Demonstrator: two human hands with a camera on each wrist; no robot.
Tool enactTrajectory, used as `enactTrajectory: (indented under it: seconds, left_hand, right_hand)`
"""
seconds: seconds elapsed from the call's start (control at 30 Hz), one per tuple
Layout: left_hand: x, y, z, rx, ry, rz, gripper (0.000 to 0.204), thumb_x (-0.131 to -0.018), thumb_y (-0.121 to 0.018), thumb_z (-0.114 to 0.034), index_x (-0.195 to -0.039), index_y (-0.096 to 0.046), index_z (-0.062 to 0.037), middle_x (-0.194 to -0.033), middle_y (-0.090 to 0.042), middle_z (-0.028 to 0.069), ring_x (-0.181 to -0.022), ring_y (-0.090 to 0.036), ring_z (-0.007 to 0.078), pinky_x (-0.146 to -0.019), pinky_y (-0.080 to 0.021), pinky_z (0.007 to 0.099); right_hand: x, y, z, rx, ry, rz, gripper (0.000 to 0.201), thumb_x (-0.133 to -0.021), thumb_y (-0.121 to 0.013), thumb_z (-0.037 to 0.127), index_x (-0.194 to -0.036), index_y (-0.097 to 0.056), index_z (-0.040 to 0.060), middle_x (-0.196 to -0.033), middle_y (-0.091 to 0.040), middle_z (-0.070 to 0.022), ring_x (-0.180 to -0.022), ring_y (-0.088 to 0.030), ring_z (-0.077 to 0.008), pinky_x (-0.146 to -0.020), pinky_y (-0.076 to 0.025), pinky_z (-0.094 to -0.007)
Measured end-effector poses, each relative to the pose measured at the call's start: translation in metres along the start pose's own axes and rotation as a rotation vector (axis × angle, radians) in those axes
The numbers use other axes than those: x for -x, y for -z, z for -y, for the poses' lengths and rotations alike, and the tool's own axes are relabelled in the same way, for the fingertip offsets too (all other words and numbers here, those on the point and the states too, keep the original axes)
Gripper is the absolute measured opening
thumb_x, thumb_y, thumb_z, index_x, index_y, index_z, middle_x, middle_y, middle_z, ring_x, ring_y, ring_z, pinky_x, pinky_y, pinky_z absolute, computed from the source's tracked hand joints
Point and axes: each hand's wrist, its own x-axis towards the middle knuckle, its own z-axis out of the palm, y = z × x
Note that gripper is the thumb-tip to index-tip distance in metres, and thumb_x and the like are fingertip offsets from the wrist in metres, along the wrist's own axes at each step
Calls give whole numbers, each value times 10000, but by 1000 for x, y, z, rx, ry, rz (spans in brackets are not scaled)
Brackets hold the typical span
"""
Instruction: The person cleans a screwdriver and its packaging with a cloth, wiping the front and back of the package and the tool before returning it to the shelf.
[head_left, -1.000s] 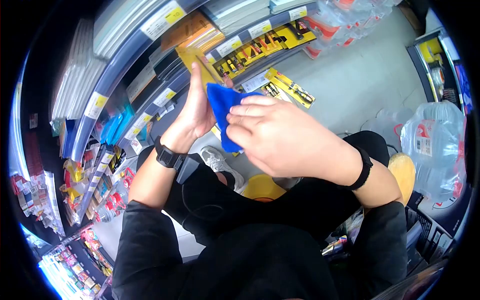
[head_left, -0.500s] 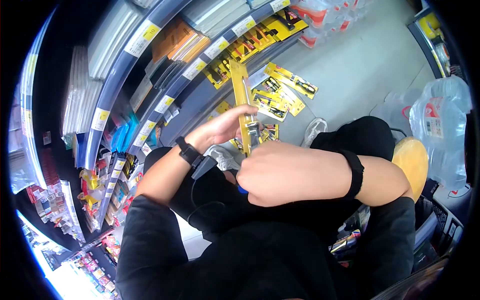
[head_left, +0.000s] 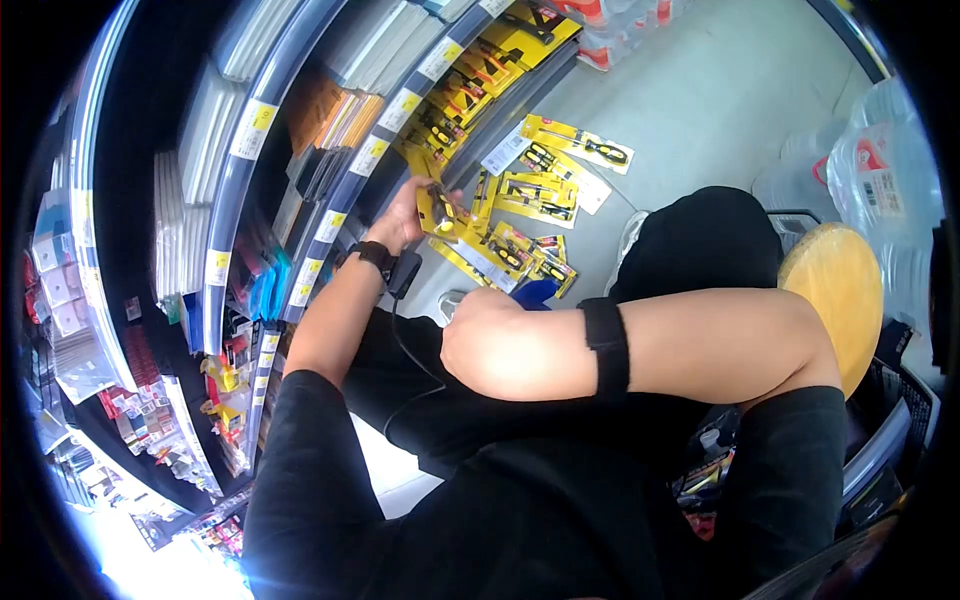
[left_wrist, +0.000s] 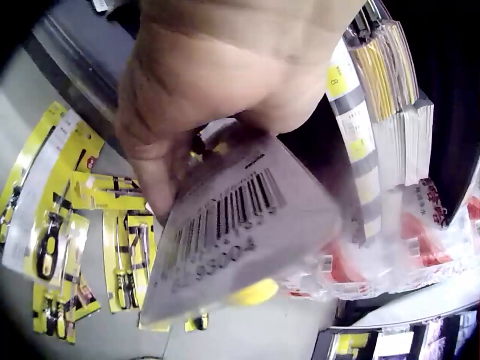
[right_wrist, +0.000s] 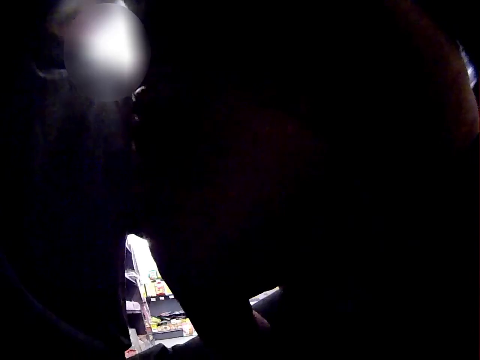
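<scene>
A person's left hand [head_left: 397,217] grips a yellow carded pack [head_left: 438,212] out in front of the body, beside the stocked shelf [head_left: 384,132] and above the near end of a spread of similar packs [head_left: 537,196] on the grey floor [head_left: 710,120]. In the left wrist view the hand comes in from the top, its fingers bent round one edge of the pack, while the pale back with its barcode [left_wrist: 232,206] sticks out free below them, tilted. So the hold is toward one end, with much of the card outside the grip. The pack looks light and fairly stiff, though the card could bend or crease if squeezed hard at a corner, and its smooth face may be slippery. The tool inside probably makes one part bulkier, so a pinch on the card's firm edges, thumb opposite fingers, seems the surest hold. The right hand [head_left: 490,345] is close to the lap, apart from the pack, with a blue cloth [head_left: 536,293] showing just beyond it. Its fingers are hidden and its wrist view is nearly black, so whether they clasp the cloth cannot be told.
</scene>
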Motion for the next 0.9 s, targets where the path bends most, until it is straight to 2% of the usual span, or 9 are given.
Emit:
enactTrajectory:
  seconds: [0.1,0.13,0.23,0.27,0.4,0.5,0.57,0.67,0.9]
  left_hand:
    - [-38,23,-11,278,-90,186,523,-1069,-326,-325,-1359,-510,70,-1220,-684,222,-1059,-683,349,-982,-553,506]
    - [-43,23,-10,310,-182,130,546,-1109,-293,-347,-1383,-531,61,-1226,-685,226,-1077,-674,344,-1009,-546,477]
    - [-46,17,-20,318,-325,8,524,-1141,-265,-366,-1361,-515,38,-1249,-665,234,-1119,-659,379,-1019,-538,513]
    - [-47,13,-23,326,-339,-204,449,-1148,-292,-317,-1335,-514,27,-1266,-651,223,-1122,-655,378,-1034,-528,512]
    - [-150,119,-42,307,-509,-198,286,-1127,-424,-206,-1305,-557,-26,-1252,-670,146,-1091,-667,297,-1009,-537,430]
    - [-118,71,-48,230,-641,-378,244,-1067,-518,-163,-1237,-624,-25,-1223,-695,155,-1111,-671,310,-989,-534,453]
    - [-116,73,-51,194,-658,-436,259,-1062,-511,-166,-1250,-632,-35,-1248,-684,147,-1128,-660,316,-1002,-517,463]
    - [-124,93,-55,38,-633,-500,285,-1054,-501,-170,-1270,-645,-51,-1286,-668,136,-1153,-643,325,-1022,-491,477]
    - [-137,114,-61,-1926,-663,-887,354,-1036,-479,-179,-1315,-676,-88,-1373,-631,108,-1212,-603,345,-1067,-432,511]
  right_hand:
    - [-6,-2,0,33,7,117,134,-862,-743,164,-957,-819,108,-963,-799,-66,-885,-762,-234,-691,-580,-368]
    - [-22,3,2,54,-56,306,169,-867,-766,171,-1013,-822,108,-1026,-801,-74,-946,-762,-241,-720,-589,-378]
    - [-6,9,4,95,-42,228,228,-878,-754,170,-1090,-812,108,-1087,-795,-75,-999,-757,-245,-759,-596,-406]
    - [-10,10,5,90,-49,264,258,-884,-747,169,-1128,-806,109,-1119,-790,-77,-1025,-753,-248,-780,-599,-422]
    - [-5,8,3,63,-109,169,265,-897,-729,177,-1142,-803,109,-1138,-785,-90,-1034,-751,-260,-791,-600,-461]
    - [-10,5,-1,10,-151,168,261,-896,-723,186,-1131,-808,111,-1133,-785,-96,-1032,-751,-273,-789,-599,-481]
    - [-32,-1,-5,-34,-141,341,254,-895,-718,186,-1119,-811,113,-1124,-786,-95,-1028,-751,-283,-787,-599,-485]
    - [-18,-2,-7,-1,-129,211,248,-893,-714,177,-1112,-812,115,-1109,-790,-84,-1018,-753,-283,-781,-599,-485]
    - [-24,-2,-17,-17,-188,147,240,-905,-701,178,-1109,-813,122,-1093,-794,-61,-994,-756,-253,-735,-589,-457]
